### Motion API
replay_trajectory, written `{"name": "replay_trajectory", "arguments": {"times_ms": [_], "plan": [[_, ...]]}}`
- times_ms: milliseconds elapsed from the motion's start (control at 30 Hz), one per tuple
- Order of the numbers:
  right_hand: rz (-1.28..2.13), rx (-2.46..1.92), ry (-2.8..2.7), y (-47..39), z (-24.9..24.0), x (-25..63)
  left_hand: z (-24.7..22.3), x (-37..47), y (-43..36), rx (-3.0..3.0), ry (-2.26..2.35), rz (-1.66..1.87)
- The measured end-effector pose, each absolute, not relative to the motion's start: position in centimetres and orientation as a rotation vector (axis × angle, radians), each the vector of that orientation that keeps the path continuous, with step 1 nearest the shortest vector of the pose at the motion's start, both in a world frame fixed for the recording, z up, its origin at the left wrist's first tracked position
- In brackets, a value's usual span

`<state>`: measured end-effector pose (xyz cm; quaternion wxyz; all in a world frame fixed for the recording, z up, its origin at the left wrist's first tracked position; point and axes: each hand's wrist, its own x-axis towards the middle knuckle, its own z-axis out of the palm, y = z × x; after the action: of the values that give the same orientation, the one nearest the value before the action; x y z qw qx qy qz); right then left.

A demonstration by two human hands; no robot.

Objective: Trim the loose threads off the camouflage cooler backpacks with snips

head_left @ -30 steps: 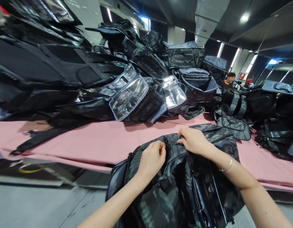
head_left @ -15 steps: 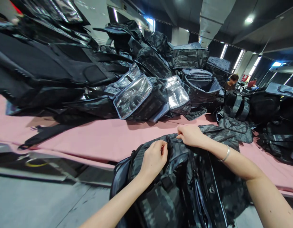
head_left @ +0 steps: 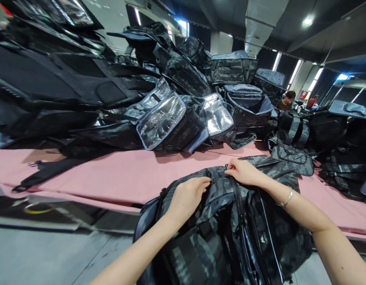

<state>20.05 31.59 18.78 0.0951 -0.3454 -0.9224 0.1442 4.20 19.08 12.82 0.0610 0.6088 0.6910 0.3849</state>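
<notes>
A dark camouflage backpack (head_left: 197, 245) hangs over the near edge of the pink-covered table, its front opening gaping and one zip partly undone. On the left side of its top, my left hand (head_left: 187, 197) pinches the cloth, fingers pressed together. My right hand (head_left: 245, 171), a silver bangle on its wrist, is closed on the top edge a little farther right. What exactly lies between the fingertips is hidden. A camouflage flap (head_left: 292, 160) of similar cloth lies beyond my right hand.
Piled black and camouflage bags fill the table's far side, among them one with a silver-lined flap (head_left: 162, 120). A black strap (head_left: 49, 172) trails over the pink cloth (head_left: 111, 174). More bags (head_left: 346, 170) stand at right. Two people sit in the background.
My right hand has shifted slightly right and down along the backpack's top edge. My left hand's fingers have straightened and stretched toward the right. The view has drifted slightly.
</notes>
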Motion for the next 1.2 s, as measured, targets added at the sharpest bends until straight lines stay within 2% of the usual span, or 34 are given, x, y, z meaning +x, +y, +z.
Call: {"name": "replay_trajectory", "arguments": {"times_ms": [167,367,467,600,733,967,1067,1200], "plan": [[0.448,-1.05,-2.737,31.6,18.7,20.0,14.2,4.2,19.7,2.092,2.165,0.815],[0.407,-1.053,-2.75,31.5,18.6,20.1,14.5,4.6,19.9,2.29,2.193,0.663],[0.398,-1.066,-2.75,31.4,18.6,20.1,14.1,3.9,20.2,2.287,2.234,0.756],[0.395,-1.077,-2.75,31.4,18.6,20.2,13.6,2.5,20.7,1.986,2.284,1.013],[0.379,-1.072,-2.751,31.5,18.5,20.1,13.9,2.5,21.2,1.802,2.049,0.91],[0.356,-1.072,-2.747,31.5,18.3,20.2,14.5,3.7,21.7,2.192,2.136,0.646],[0.354,-1.07,-2.742,31.4,18.4,20.2,13.9,3.5,21.6,2.339,2.168,0.691],[0.367,-1.082,-2.744,31.5,18.5,20.2,13.3,1.9,21.6,2.253,2.357,0.939]]}}
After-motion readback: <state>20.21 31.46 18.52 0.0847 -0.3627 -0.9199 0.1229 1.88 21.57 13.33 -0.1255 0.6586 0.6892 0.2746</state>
